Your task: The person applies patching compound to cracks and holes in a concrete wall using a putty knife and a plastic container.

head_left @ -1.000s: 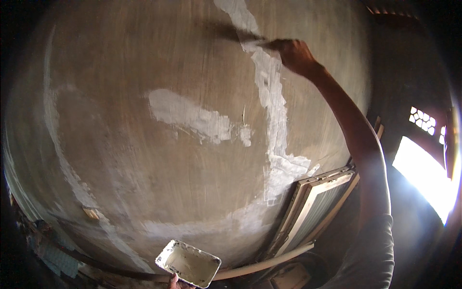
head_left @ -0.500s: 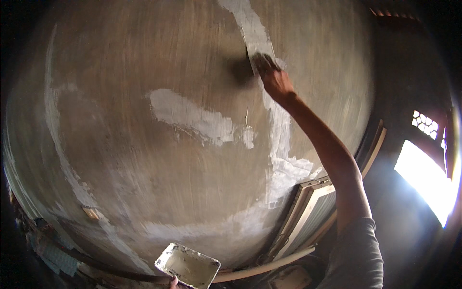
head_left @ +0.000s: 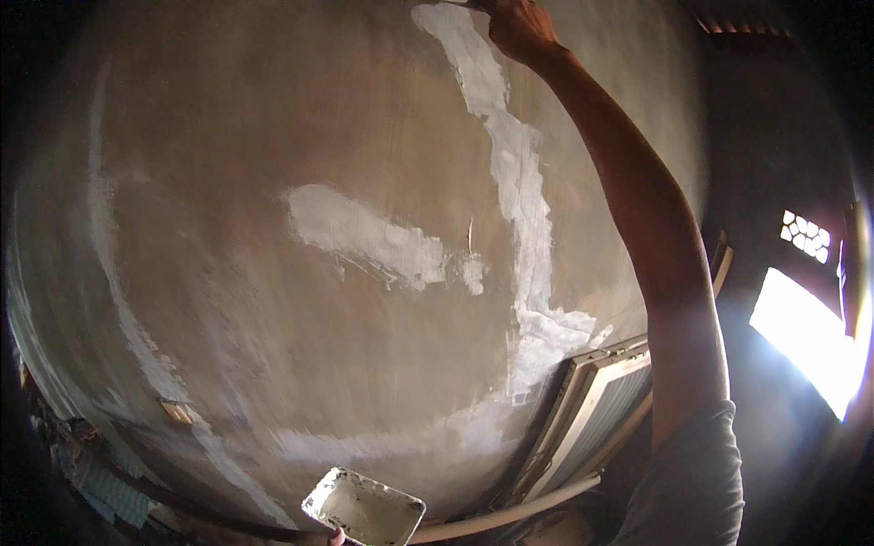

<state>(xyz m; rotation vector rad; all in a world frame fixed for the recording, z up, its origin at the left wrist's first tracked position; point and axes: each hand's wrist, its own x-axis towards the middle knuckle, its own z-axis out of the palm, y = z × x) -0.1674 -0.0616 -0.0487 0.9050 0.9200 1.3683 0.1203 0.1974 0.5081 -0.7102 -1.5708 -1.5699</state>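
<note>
My right hand [head_left: 521, 31] is raised high at the top edge, closed on a putty knife [head_left: 462, 4] whose blade lies at the wall and is mostly cut off. Just under it begins a pale filler strip [head_left: 526, 187] that runs down the brown-grey wall [head_left: 382, 118]. At the bottom, my left hand [head_left: 338, 538] shows only a thumb, hooked over the rim of a paint-spattered rectangular tray [head_left: 382, 487]. Off-white paste [head_left: 362, 516] lies in the tray. The other left fingers are hidden. A separate filler patch [head_left: 364, 232] marks the wall's middle.
Framed wooden panels [head_left: 583, 409] lean against the wall at lower right, beside a long curved-looking pole [head_left: 510, 520]. A small wood block [head_left: 176, 412] sticks out at lower left. Corrugated sheeting [head_left: 114, 487] lies in the lower left corner. A bright window opening [head_left: 810, 341] is on the right.
My right hand has moved up along the filler strip to the top edge, taking the putty knife with it. The tray in my left hand has shifted slightly right and down in view.
</note>
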